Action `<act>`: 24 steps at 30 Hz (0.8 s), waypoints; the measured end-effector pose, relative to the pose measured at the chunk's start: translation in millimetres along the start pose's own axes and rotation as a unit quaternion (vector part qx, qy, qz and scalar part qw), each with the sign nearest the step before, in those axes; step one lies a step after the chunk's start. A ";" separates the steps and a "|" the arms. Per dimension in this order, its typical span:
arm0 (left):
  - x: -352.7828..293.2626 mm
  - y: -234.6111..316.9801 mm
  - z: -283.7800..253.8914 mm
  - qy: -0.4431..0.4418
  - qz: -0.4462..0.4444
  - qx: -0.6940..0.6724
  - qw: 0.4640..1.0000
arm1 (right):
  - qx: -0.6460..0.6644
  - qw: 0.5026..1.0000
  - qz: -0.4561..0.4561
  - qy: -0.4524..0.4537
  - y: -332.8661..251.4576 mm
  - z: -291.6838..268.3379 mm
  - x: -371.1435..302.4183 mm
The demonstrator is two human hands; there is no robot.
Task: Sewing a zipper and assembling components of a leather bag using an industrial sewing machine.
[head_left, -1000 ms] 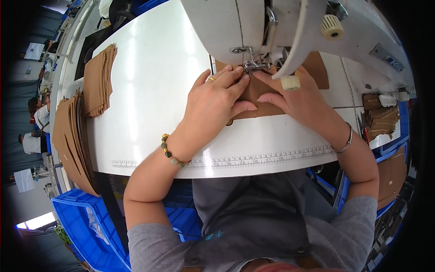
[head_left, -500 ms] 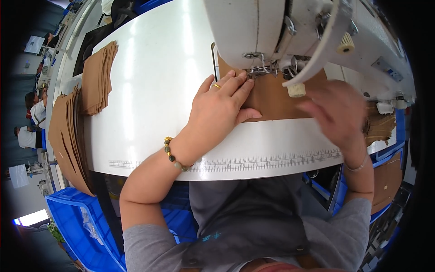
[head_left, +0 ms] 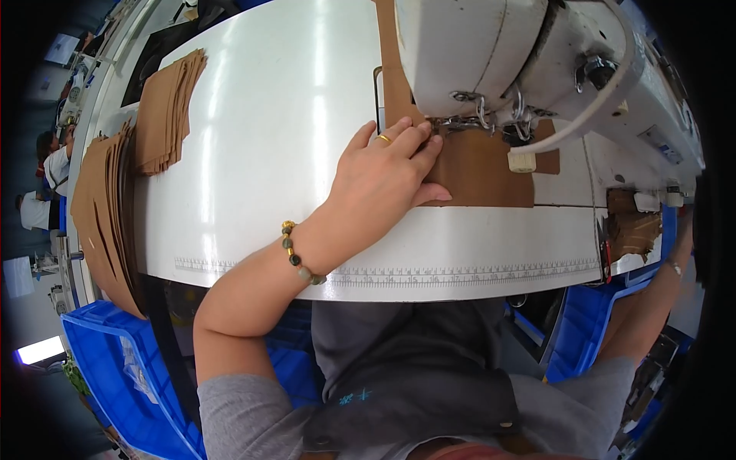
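Glossy white tabletop (head_left: 268, 153) spreads across the middle of your view, with a printed ruler scale (head_left: 460, 274) along its near edge. Your left hand (head_left: 391, 165) lies palm down, fingers straight and close together, thumb out to the right; it rests flat and grips nothing that shows. Under its fingertips and off to its right lies a flat brown sheet of leather-like material (head_left: 491, 176), the longer side of its visible near part running left to right. Your left hand is the nearer one, touching the sheet; your right hand (head_left: 685, 230) is well apart at the right rim, too dim and cut off to tell whether it holds anything.

Just beyond your left fingertips sits a small metal presser foot (head_left: 460, 123). Above it, a bulky white sewing machine head (head_left: 475, 46) covers the sheet's far part, and a ribbed cream knob (head_left: 521, 162) hangs over its right side. A brown strip (head_left: 395, 61) runs far along the machine's left; you cannot tell whether it joins the sheet.

Farther out, two stacks of brown cut pieces (head_left: 165, 111) stand at left above a blue plastic bin (head_left: 115, 360); a brown bundle (head_left: 632, 226) lies at right.
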State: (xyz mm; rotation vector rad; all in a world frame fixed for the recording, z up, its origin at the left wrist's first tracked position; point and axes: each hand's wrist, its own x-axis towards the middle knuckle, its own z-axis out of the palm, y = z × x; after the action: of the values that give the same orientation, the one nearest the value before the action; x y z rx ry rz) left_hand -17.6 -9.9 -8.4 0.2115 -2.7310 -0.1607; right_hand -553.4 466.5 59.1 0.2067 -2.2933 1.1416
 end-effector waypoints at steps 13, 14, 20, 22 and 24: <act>1.0 1.2 -1.7 -0.026 -0.002 -0.006 1.000 | 0.017 0.999 0.019 -0.023 2.9 -2.0 -4.1; 1.3 0.7 -1.3 -0.024 -0.003 -0.002 1.000 | 0.016 0.999 0.020 -0.026 3.0 1.8 -6.9; 3.6 0.6 -0.9 -0.021 0.004 0.003 1.000 | 0.014 0.999 0.025 -0.030 9.5 9.6 -16.0; 3.9 1.7 -1.5 0.010 0.001 0.006 1.000 | 0.014 0.999 0.024 -0.026 9.8 2.9 -12.5; 4.0 2.0 -2.5 -0.015 -0.006 -0.001 1.000 | 0.016 0.999 0.023 -0.025 8.2 -3.9 -9.5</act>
State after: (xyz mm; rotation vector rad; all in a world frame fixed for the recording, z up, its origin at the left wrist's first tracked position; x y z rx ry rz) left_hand -20.5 -8.8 -4.3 0.2270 -2.7593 -0.1708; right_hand -546.9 473.6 50.1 0.1979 -2.3357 1.2083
